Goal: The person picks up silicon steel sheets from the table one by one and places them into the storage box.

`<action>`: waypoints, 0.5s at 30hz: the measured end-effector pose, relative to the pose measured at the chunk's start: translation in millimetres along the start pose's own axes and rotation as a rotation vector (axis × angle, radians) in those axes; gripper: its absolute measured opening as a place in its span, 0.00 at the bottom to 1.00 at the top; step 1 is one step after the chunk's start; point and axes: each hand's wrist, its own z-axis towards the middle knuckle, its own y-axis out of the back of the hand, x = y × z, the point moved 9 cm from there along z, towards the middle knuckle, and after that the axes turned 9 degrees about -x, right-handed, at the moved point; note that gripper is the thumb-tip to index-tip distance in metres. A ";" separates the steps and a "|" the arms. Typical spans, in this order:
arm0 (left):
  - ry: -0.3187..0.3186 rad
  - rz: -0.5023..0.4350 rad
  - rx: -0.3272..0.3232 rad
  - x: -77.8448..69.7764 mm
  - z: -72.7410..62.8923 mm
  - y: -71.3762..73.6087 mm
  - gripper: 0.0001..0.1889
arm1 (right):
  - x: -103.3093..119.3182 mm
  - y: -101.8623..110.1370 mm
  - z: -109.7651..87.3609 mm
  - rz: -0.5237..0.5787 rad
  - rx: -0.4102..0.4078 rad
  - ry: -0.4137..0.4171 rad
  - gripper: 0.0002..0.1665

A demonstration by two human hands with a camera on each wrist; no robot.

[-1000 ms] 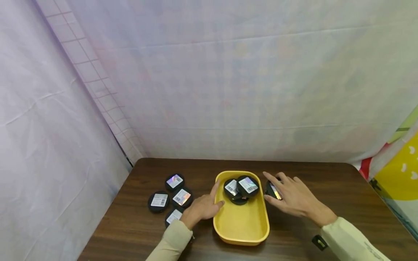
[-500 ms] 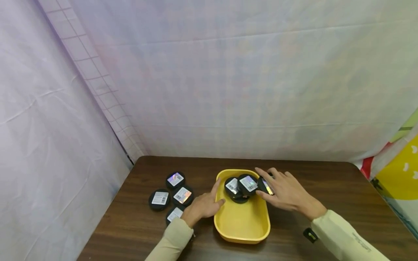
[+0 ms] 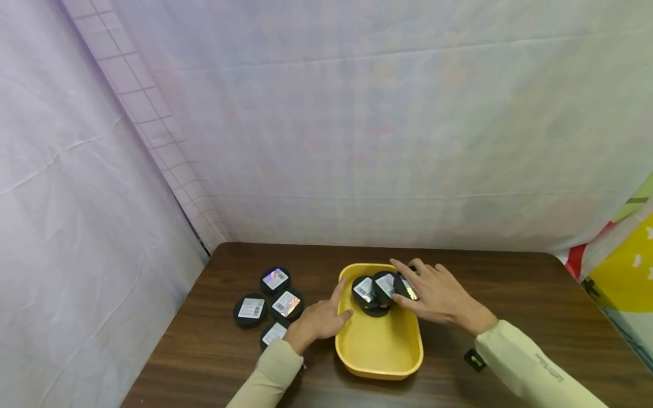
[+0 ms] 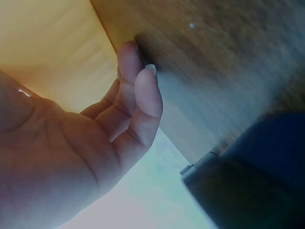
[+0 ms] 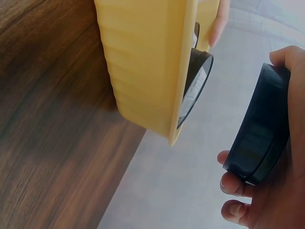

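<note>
My right hand [image 3: 437,290] holds a flat round black container [image 3: 408,288] by its sides, above the right rim of a yellow plastic tub [image 3: 380,375]. In the right wrist view this container [image 5: 257,129] is tilted, above the tub's rim and apart from it. Inside the tub's far end, several similar containers [image 3: 364,289] with white labels lie piled up. At the tub's left rim rests my left hand [image 3: 321,320], index finger straight along it and thumb reaching over it. In the left wrist view its other fingers [image 4: 148,95] are loosely bent beside the tub's yellow wall.
Several more black containers [image 3: 251,309] lie on the brown wooden table [image 3: 189,351], left of the tub. A small black object with a yellow-green mark [image 3: 475,359] is beside the right sleeve. White cloth [image 3: 367,141] hangs behind the table.
My right hand has carried the black container left from the table beside the tub to above its right rim. The left hand has stayed at the left rim.
</note>
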 end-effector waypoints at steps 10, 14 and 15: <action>0.005 0.005 0.006 -0.6 0.1 0.9 0.42 | 8.5 -3.2 7.2 0.001 -0.001 0.034 0.44; 0.010 0.002 0.012 -0.4 -0.6 0.7 0.42 | 10.5 -4.2 9.4 0.002 -0.003 0.043 0.44; 0.009 0.002 0.012 -0.4 -0.5 0.6 0.42 | 11.1 -4.5 9.9 0.001 -0.005 0.047 0.44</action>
